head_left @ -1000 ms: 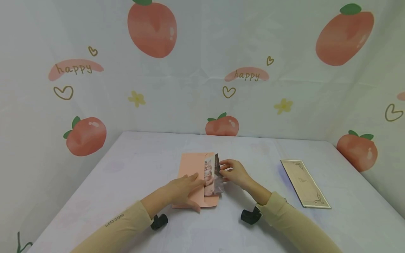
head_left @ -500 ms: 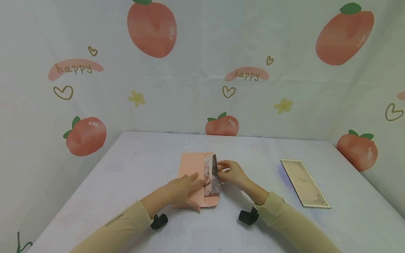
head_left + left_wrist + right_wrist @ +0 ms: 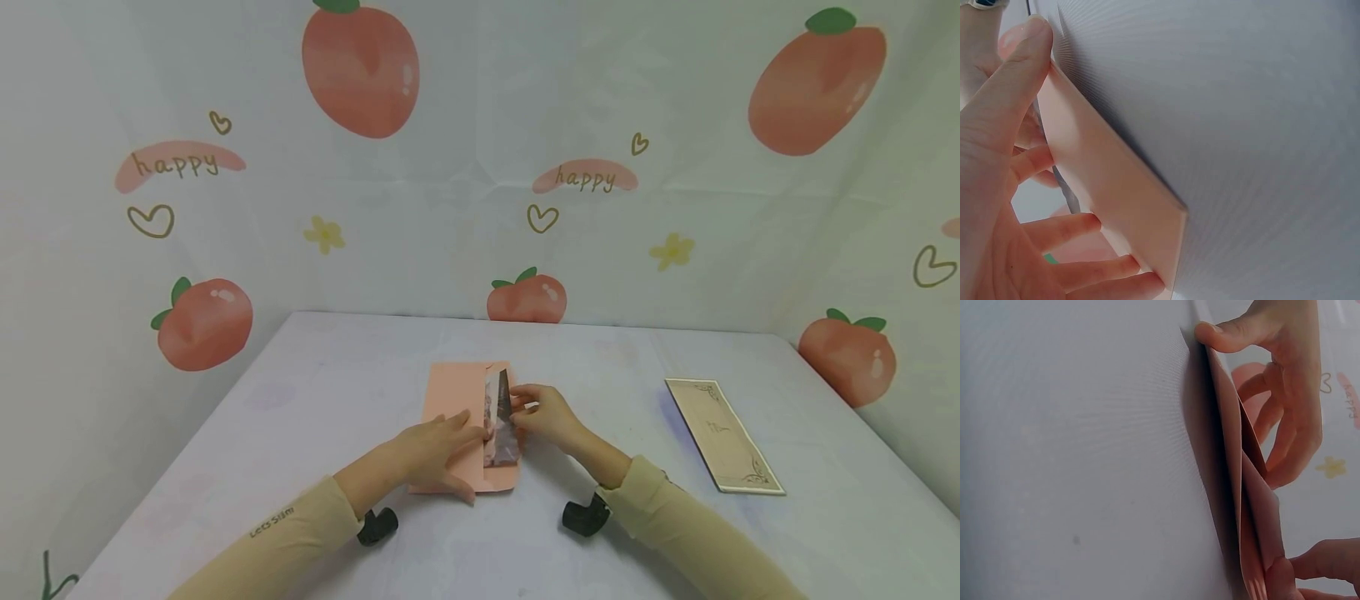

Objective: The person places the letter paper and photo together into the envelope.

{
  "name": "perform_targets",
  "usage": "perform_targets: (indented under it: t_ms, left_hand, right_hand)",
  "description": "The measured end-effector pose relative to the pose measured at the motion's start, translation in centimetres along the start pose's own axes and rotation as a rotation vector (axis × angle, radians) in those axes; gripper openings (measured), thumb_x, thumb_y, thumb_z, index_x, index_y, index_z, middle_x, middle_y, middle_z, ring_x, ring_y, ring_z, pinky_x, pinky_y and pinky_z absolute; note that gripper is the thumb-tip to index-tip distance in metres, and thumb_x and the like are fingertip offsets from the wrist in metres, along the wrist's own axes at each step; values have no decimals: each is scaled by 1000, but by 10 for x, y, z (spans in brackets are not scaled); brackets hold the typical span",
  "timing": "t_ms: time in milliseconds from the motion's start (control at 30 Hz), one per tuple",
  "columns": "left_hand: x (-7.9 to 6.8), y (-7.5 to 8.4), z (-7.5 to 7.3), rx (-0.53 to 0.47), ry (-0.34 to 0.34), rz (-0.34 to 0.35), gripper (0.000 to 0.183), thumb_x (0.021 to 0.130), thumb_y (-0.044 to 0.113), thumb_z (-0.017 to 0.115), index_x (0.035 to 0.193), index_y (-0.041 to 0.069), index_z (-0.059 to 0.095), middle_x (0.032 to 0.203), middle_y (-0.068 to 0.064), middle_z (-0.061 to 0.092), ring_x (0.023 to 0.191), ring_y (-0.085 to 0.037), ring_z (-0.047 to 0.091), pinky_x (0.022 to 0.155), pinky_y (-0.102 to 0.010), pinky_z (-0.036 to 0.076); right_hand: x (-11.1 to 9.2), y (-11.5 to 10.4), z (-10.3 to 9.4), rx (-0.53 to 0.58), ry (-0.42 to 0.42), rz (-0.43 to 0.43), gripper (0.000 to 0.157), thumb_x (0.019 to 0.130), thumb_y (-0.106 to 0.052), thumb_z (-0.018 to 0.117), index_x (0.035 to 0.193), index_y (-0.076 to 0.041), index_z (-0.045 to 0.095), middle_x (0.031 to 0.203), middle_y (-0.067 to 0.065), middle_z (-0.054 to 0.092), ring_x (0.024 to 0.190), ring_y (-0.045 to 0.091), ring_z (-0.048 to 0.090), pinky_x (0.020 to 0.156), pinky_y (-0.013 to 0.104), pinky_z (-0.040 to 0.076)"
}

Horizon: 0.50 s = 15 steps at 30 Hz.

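Note:
A peach-pink paper envelope (image 3: 453, 385) lies on the table in front of me, its opening towards the right. My left hand (image 3: 437, 454) rests on it with fingers spread, and in the left wrist view those fingertips reach along the envelope's surface (image 3: 1110, 187). Printed photo cards (image 3: 502, 446) sit partly inside, their left part hidden under the envelope's front. With thumb and fingers, my right hand (image 3: 551, 418) pinches the cards' right edge. From the right wrist view, the envelope's mouth gapes around a card (image 3: 1264, 500), and the right fingertips (image 3: 1282, 578) are at its outer edge.
A long beige card (image 3: 723, 437) with a pale border and corner ornaments lies to the right on the white table (image 3: 480, 558). Behind the table hangs a white cloth (image 3: 420, 183) printed with peaches and "happy". Black wrist cameras (image 3: 377, 527) sit below both sleeves.
My right hand has shifted left, and the photo cards have slid further left into the envelope. The left hand has stayed in place on the envelope.

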<state>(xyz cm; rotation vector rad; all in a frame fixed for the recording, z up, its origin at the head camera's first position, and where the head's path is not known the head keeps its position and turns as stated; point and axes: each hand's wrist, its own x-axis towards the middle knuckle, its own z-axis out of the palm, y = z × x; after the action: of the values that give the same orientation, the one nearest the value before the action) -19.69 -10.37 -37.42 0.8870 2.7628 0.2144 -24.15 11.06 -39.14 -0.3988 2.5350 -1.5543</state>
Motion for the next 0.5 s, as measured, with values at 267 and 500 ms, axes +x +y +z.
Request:
perform_targets:
  t_ms: [267, 500]
  left_hand:
    - [-2, 1, -2, -10, -9, -6, 88, 68, 64, 68, 141, 24, 39, 151, -16, 30, 128, -51, 39, 93, -58, 45]
    - [-1, 1, -1, -14, 4, 3, 84, 67, 64, 69, 137, 26, 41, 150, -17, 32, 127, -53, 40, 91, -59, 46]
  right_hand:
    - [1, 1, 4, -1, -8, -12, 44, 78, 6, 61, 121, 13, 53, 104, 27, 63, 86, 27, 67, 64, 25, 54]
    - [2, -1, 8, -5, -12, -12, 43, 78, 6, 62, 120, 14, 53, 104, 26, 64, 89, 28, 67, 67, 27, 56]
